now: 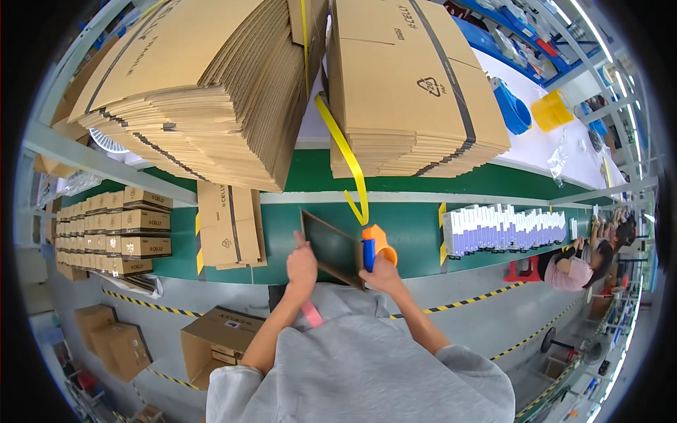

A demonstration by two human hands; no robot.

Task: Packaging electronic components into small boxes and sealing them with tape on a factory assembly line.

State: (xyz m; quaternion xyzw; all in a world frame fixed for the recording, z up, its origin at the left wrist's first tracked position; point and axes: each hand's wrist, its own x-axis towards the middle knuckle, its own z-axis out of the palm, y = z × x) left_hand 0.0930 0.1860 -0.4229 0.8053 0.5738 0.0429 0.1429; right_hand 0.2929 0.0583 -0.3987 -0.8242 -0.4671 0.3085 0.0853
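Observation:
In front of me on the green bench, a cardboard carton (330,247) stands tilted, its dark inner side showing. My left hand (302,269) is closed at the carton's left edge, with one finger pointing up along it; the grip itself is partly hidden. At the carton's right side, my right hand (383,275) grips an orange and blue tape dispenser (381,245). The dispenser is close to or against the cardboard; I cannot tell which. A loose yellow strap (343,144) hangs down just beyond the dispenser.
Bundled flat cartons (247,106) and a second bundle (416,92) rise beyond the bench. Folded cartons (229,225) lie left, near stacked small boxes (144,222). White and purple packs (504,229) line the right. An open carton (218,338) sits on the floor; a person (575,264) sits far right.

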